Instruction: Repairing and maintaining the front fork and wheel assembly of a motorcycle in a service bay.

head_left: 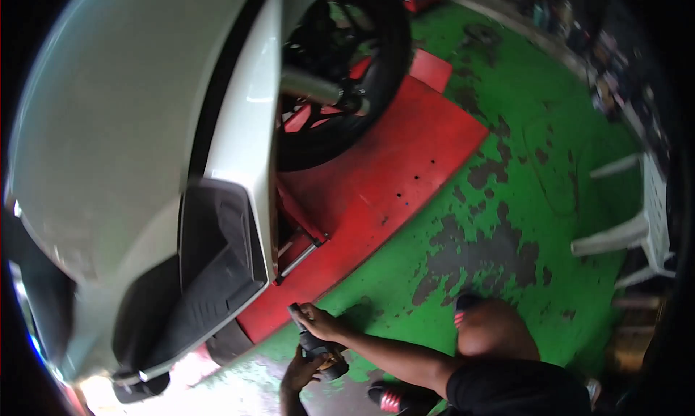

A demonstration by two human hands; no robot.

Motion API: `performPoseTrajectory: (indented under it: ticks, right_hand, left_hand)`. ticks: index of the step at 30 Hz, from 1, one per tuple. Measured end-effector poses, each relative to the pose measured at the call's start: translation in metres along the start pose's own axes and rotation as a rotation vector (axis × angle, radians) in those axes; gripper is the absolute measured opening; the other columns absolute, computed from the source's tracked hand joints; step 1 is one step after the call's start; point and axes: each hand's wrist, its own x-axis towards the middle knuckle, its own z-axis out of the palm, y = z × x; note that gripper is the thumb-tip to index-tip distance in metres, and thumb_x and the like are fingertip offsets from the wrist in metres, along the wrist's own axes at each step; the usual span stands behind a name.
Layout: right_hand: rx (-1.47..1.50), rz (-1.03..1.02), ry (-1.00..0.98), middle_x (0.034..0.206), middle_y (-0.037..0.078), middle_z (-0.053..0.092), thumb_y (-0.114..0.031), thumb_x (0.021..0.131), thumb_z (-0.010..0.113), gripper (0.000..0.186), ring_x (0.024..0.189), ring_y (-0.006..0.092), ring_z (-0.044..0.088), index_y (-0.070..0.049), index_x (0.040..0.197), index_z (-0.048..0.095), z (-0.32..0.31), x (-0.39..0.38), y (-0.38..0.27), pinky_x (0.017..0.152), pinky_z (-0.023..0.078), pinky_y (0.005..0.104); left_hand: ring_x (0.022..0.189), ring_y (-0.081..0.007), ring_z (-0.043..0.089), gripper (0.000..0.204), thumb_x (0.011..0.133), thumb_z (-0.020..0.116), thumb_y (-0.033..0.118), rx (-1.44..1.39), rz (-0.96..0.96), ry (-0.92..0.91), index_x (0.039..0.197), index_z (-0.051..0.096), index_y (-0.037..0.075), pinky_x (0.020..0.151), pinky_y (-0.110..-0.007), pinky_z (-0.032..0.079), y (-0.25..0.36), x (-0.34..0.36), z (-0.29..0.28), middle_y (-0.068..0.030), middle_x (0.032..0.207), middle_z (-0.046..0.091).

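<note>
Low at the centre, beside the red platform, my two hands are on a dark cordless power driver (pixel 313 345) with yellow-orange parts. My left hand (pixel 298 374) is closed round its lower part. My right hand (pixel 321 323) reaches in from the right and pinches a short grey piece (pixel 294 310) at the tool's front end; its exact kind is too small to make out. Left of the hands stands a white scooter (pixel 242 126) with a black floorboard area (pixel 217 249). The tool is apart from the scooter.
The scooter's wheel (pixel 391 76) and side stand (pixel 300 260) are over the red lift platform (pixel 405 155). The green floor (pixel 507 199) has worn patches. A white plastic chair (pixel 651 213) stands at right, clutter (pixel 608 76) along the far right wall. My knees and sandals (pixel 391 400) are close by.
</note>
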Motion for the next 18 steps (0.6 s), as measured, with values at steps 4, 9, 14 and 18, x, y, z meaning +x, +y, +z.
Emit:
performPoseTrajectory:
  ticks: [4,9,14,18]
  right_hand:
    - [-0.304,0.063,0.405,0.099,0.015,0.07,-0.03,0.099,0.056,0.034,0.086,0.0266,0.07,-0.005,0.122,0.054,-0.014,-0.064,-0.043,0.072,0.054,0.0387]
    - [0.057,0.107,0.498,0.106,0.012,0.068,-0.024,0.102,0.053,0.027,0.098,0.019,0.066,-0.003,0.119,0.058,0.003,-0.131,-0.092,0.088,0.051,0.033]
    - [-0.04,0.392,0.777,0.102,0.019,0.069,-0.031,0.099,0.055,0.031,0.094,0.0317,0.068,-0.002,0.109,0.061,-0.082,-0.273,-0.035,0.08,0.052,0.0421]
    - [-0.086,0.378,0.662,0.088,0.011,0.066,-0.022,0.098,0.058,0.022,0.079,0.0192,0.063,-0.001,0.102,0.06,-0.119,-0.307,-0.059,0.074,0.05,0.0357]
  left_hand:
    - [0.087,-0.0278,0.066,0.087,0.082,0.078,0.038,-0.012,-0.078,-0.065,0.149,0.028,0.013,0.068,-0.04,0.059,0.016,-0.001,-0.024,-0.0147,0.12,0.061]
    - [0.103,-0.028,0.064,0.108,0.085,0.078,0.041,0.126,-0.002,0.192,0.159,0.001,0.021,0.085,-0.043,0.055,-0.035,-0.046,-0.072,-0.0194,0.133,0.057]
    - [0.123,-0.034,0.057,0.07,0.095,0.059,0.049,0.431,0.201,0.195,0.147,0.041,0.006,0.103,-0.043,0.045,0.016,-0.157,-0.005,-0.0208,0.137,0.056]
    - [0.108,-0.0204,0.061,0.043,0.098,0.056,0.019,0.003,-0.107,0.43,0.14,0.053,0.014,0.087,-0.037,0.051,-0.069,-0.321,-0.154,-0.0071,0.131,0.056]
